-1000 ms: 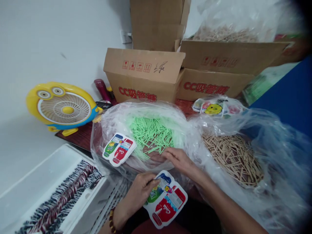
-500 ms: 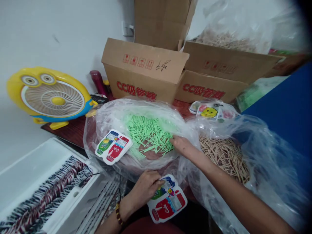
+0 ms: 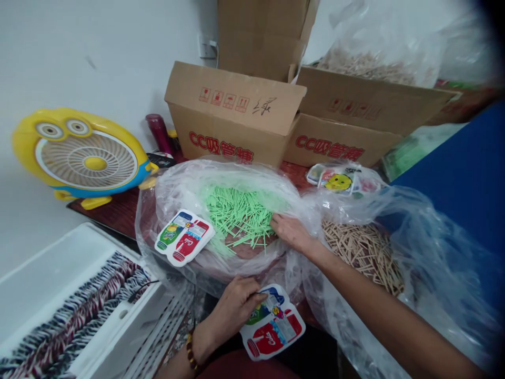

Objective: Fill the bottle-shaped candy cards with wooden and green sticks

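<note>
My left hand (image 3: 239, 305) is closed on the upper left edge of a bottle-shaped printed packet (image 3: 272, 327) with a red "Cola" picture, low in front of me. Thin green candy straws (image 3: 236, 213) lie heaped in an open clear plastic bag (image 3: 177, 181). At the right edge of that heap, my right hand (image 3: 290, 230) has its fingers drawn together, tips among the straws. How many it pinches is hidden. A second cola packet (image 3: 184, 237) rests on the bag's left side.
Brown straws (image 3: 363, 255) fill another plastic bag to the right. Cardboard boxes (image 3: 232, 116) stand behind. A yellow fan (image 3: 94, 163) is at the left, above a white foam box (image 3: 130, 310) with rows of striped packets. More printed packets (image 3: 343, 180) lie at the back right.
My right hand has moved slightly left, further into the edge of the green straws. My left hand and its packet have barely shifted.
</note>
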Available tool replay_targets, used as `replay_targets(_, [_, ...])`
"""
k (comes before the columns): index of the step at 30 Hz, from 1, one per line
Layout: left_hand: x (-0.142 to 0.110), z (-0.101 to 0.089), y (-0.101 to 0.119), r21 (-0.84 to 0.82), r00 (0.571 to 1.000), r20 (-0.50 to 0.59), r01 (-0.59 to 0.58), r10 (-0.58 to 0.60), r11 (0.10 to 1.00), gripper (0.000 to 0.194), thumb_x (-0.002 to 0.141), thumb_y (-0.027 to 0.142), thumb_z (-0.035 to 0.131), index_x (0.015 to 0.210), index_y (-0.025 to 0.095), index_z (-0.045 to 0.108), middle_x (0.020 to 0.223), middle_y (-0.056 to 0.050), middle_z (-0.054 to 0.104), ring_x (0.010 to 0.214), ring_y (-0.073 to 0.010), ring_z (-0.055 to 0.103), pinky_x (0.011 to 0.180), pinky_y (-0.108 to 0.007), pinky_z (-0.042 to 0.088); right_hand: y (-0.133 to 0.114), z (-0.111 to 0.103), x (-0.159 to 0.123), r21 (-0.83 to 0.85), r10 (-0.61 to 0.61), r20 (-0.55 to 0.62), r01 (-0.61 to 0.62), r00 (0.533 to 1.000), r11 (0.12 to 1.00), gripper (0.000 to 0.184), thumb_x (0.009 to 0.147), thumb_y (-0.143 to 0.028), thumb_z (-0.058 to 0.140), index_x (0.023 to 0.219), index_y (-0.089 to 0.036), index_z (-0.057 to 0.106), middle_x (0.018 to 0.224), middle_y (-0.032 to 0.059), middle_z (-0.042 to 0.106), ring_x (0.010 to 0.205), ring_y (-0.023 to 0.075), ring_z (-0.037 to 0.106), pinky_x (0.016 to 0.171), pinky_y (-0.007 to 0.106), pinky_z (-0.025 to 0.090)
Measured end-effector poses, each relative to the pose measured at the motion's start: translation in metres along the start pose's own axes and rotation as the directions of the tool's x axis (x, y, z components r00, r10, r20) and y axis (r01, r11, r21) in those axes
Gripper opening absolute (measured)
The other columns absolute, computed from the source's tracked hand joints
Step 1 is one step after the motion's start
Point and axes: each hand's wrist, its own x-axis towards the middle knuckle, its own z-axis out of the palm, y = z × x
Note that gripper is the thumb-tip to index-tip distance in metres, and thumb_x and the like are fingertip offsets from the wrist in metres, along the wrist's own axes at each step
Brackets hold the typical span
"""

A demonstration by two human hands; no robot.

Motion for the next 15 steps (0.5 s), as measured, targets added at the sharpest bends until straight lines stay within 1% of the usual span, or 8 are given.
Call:
replay_targets(4, [-0.007, -0.001, 0.003, -0.020, 0.999, -0.028, 0.022, -0.023, 1.000, 0.032, 0.094, 0.027, 0.049, 0.064, 0.017, 0.051, 0.069, 0.001, 0.057, 0.072, -0.0133, 0.052, 0.072, -0.025, 0.036, -0.003, 0.007, 0.008, 0.134, 0.051, -0.058, -0.042, 0.997, 0.990, 0.018, 0.090, -0.012, 0.043, 0.095, -0.015, 0.059, 0.097, 0.0122, 0.063, 0.095, 0.0228, 0.056, 0.079, 0.032, 0.043])
replay_targets(6, [-0.009, -0.001, 0.005, -0.027, 0.999, -0.042, 0.030, -0.031, 0.999, 0.032, 0.094, 0.027, 0.049, 0.064, 0.017, 0.050, 0.069, 0.001, 0.057, 0.072, -0.0134, 0.051, 0.073, -0.025, 0.036, -0.006, 0.009, 0.011, 0.224, 0.103, -0.091, -0.081, 0.990, 0.971, 0.015, 0.090, -0.015, 0.044, 0.093, -0.015, 0.058, 0.090, 0.0114, 0.065, 0.091, 0.0230, 0.058, 0.078, 0.032, 0.042])
replay_targets(8, [-0.010, -0.002, 0.007, -0.034, 0.998, -0.055, 0.040, -0.042, 0.999, 0.031, 0.094, 0.026, 0.050, 0.064, 0.017, 0.050, 0.069, 0.001, 0.056, 0.074, -0.0136, 0.051, 0.073, -0.025, 0.035, -0.010, 0.009, 0.012, 0.326, 0.166, -0.119, -0.119, 0.979, 0.938, 0.018, 0.093, -0.018, 0.039, 0.093, -0.016, 0.056, 0.084, 0.0081, 0.066, 0.081, 0.0202, 0.060, 0.073, 0.030, 0.043])
replay_targets(10, [-0.011, -0.002, 0.009, -0.041, 0.996, -0.073, 0.055, -0.058, 0.998, 0.031, 0.093, 0.026, 0.051, 0.064, 0.017, 0.049, 0.069, 0.001, 0.056, 0.075, -0.0143, 0.051, 0.073, -0.025, 0.035, -0.016, 0.009, 0.010, 0.415, 0.229, -0.149, -0.149, 0.962, 0.898, 0.026, 0.097, -0.022, 0.028, 0.094, -0.018, 0.053, 0.083, 0.0051, 0.067, 0.075, 0.0170, 0.060, 0.070, 0.027, 0.044])
replay_targets(11, [-0.011, -0.003, 0.010, -0.046, 0.995, -0.081, 0.060, -0.064, 0.997, 0.031, 0.093, 0.027, 0.051, 0.064, 0.017, 0.049, 0.070, 0.001, 0.056, 0.076, -0.0146, 0.051, 0.073, -0.025, 0.035, -0.020, 0.010, 0.008, 0.497, 0.268, -0.176, -0.150, 0.947, 0.855, 0.029, 0.097, -0.024, 0.024, 0.094, -0.018, 0.052, 0.085, 0.0043, 0.067, 0.075, 0.0161, 0.060, 0.071, 0.027, 0.044])
replay_targets(12, [-0.012, -0.003, 0.011, -0.053, 0.994, -0.087, 0.062, -0.067, 0.997, 0.030, 0.093, 0.027, 0.052, 0.064, 0.017, 0.049, 0.070, 0.001, 0.056, 0.076, -0.0148, 0.051, 0.073, -0.025, 0.035, -0.024, 0.012, 0.005, 0.608, 0.317, -0.206, -0.133, 0.926, 0.783, 0.030, 0.098, -0.027, 0.023, 0.093, -0.019, 0.051, 0.087, 0.0041, 0.067, 0.078, 0.0158, 0.061, 0.074, 0.027, 0.045])
replay_targets(13, [-0.012, -0.004, 0.012, -0.061, 0.994, -0.089, 0.062, -0.068, 0.996, 0.030, 0.093, 0.027, 0.051, 0.064, 0.017, 0.050, 0.070, 0.000, 0.057, 0.076, -0.0150, 0.051, 0.073, -0.026, 0.035, -0.028, 0.015, 0.002, 0.731, 0.374, -0.225, -0.098, 0.900, 0.676, 0.028, 0.097, -0.030, 0.025, 0.091, -0.019, 0.051, 0.089, 0.0041, 0.067, 0.081, 0.0160, 0.061, 0.077, 0.028, 0.045])
replay_targets(15, [-0.012, -0.004, 0.014, -0.078, 0.994, -0.090, 0.059, -0.066, 0.995, 0.029, 0.093, 0.027, 0.051, 0.066, 0.017, 0.051, 0.072, 0.000, 0.058, 0.076, -0.0151, 0.052, 0.073, -0.026, 0.035, -0.037, 0.024, -0.005, 0.921, 0.479, -0.198, -0.004, 0.855, 0.389, 0.020, 0.093, -0.035, 0.037, 0.090, -0.020, 0.052, 0.090, 0.0033, 0.067, 0.085, 0.0169, 0.061, 0.082, 0.029, 0.044])
